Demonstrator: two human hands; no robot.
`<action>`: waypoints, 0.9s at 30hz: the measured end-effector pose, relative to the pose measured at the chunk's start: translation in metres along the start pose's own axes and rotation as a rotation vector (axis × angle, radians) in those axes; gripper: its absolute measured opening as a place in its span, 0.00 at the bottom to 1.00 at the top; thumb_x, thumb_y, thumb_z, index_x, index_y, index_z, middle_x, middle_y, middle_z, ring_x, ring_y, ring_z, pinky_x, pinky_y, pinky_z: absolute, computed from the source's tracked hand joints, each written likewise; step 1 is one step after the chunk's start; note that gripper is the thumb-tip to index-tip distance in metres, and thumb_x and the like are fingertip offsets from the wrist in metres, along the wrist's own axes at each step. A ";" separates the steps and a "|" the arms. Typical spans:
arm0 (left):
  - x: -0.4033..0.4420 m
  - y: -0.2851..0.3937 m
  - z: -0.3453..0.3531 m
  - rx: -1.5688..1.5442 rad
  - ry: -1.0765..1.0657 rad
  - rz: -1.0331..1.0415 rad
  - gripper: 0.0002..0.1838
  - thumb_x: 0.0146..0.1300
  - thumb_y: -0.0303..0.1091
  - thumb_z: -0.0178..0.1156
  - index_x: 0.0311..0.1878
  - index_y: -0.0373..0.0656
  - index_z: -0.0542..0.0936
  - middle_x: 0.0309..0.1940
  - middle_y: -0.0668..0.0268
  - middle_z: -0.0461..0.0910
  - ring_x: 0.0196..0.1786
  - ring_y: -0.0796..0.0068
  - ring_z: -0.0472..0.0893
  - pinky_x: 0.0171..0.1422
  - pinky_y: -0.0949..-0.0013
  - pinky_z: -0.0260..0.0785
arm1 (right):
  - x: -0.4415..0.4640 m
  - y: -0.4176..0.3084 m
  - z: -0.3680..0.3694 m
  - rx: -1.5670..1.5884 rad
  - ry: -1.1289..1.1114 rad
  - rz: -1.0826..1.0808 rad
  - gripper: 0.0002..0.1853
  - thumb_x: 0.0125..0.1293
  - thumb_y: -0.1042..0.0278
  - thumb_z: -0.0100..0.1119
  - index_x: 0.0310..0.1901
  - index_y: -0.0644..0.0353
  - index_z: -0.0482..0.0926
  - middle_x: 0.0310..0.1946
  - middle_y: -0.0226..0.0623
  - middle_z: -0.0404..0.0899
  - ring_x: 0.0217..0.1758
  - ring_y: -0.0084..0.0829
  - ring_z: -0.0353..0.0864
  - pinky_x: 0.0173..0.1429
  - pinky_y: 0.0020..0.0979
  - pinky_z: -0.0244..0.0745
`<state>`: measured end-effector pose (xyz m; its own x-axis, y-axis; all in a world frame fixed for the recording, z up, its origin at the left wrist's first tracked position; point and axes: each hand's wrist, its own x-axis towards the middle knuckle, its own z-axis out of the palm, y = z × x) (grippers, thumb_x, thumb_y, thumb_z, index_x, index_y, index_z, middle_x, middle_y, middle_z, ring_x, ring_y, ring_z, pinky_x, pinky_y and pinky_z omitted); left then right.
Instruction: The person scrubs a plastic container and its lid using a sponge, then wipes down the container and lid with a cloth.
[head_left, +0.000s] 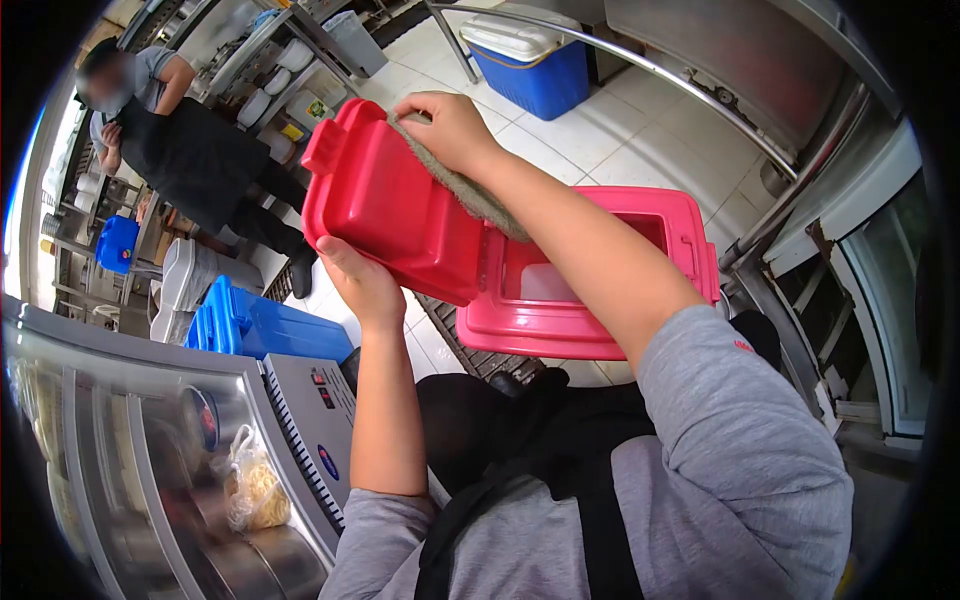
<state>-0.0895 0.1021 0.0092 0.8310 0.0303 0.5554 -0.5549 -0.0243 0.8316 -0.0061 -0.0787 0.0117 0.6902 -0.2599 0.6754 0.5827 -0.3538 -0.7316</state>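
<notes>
A red cooler [560,340] stands in front of me, its hinged lid [385,205] swung up and tilted to the left. My left hand [365,285] grips the lid by its near edge, thumb on the red surface. In my right hand [452,132] is a grey-green cloth [462,190], pressed against the lid's far edge with the fingers curled over it. The cloth hangs down toward the hinge. Through the cooler's opening a whitish patch shows, partly hidden by my right forearm.
A blue bin [265,325] and a glass-fronted fridge [160,450] stand at left. A blue cooler with a white lid [525,75] sits beyond a metal rail [640,60]. A co-worker in a dark apron [190,160] stands at the shelves, upper left.
</notes>
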 end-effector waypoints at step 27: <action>0.001 0.002 0.005 -0.028 -0.044 0.003 0.45 0.68 0.72 0.35 0.69 0.37 0.62 0.66 0.57 0.68 0.67 0.62 0.69 0.72 0.59 0.60 | 0.060 -0.024 -0.023 -0.173 -0.234 -0.308 0.10 0.54 0.64 0.62 0.38 0.55 0.83 0.34 0.43 0.84 0.39 0.44 0.84 0.45 0.38 0.77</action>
<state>-0.0901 0.0967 0.0117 0.8298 -0.0138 0.5579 -0.5579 0.0034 0.8299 0.0116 -0.1063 0.0722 0.5855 0.0858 0.8061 0.7101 -0.5340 -0.4589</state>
